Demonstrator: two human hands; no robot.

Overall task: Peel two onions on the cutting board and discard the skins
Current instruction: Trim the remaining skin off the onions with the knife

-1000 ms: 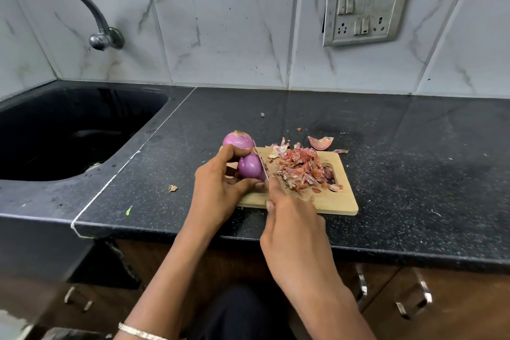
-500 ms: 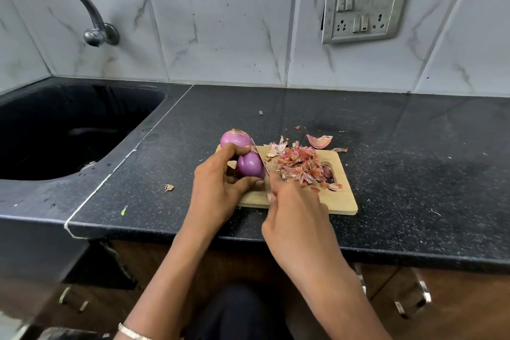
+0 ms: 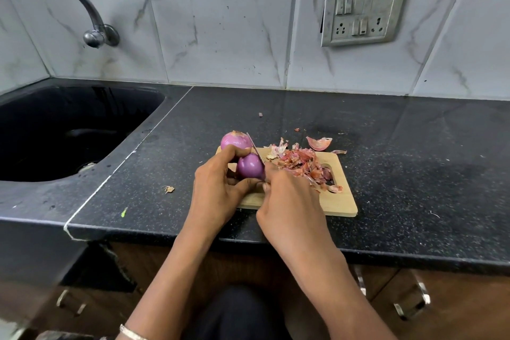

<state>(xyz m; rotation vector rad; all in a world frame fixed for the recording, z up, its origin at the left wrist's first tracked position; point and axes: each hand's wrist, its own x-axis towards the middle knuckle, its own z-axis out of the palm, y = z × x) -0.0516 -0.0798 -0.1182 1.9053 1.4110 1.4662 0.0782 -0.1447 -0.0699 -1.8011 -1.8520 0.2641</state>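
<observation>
Being gripped by the left hand (image 3: 218,190) is a peeled onion (image 3: 249,168); a knife (image 3: 255,149) at its 3 o'clock is held by the right hand (image 3: 289,201).

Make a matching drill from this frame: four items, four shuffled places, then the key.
Items
1. near onion
2. far onion
3. skin pile
4. curled skin piece

Places
A. on the countertop, beyond the cutting board
B. heaped on the cutting board
C. gripped by the left hand
D. at the cutting board's far left corner

Pairs: 1-C, 2-D, 3-B, 4-A
</observation>
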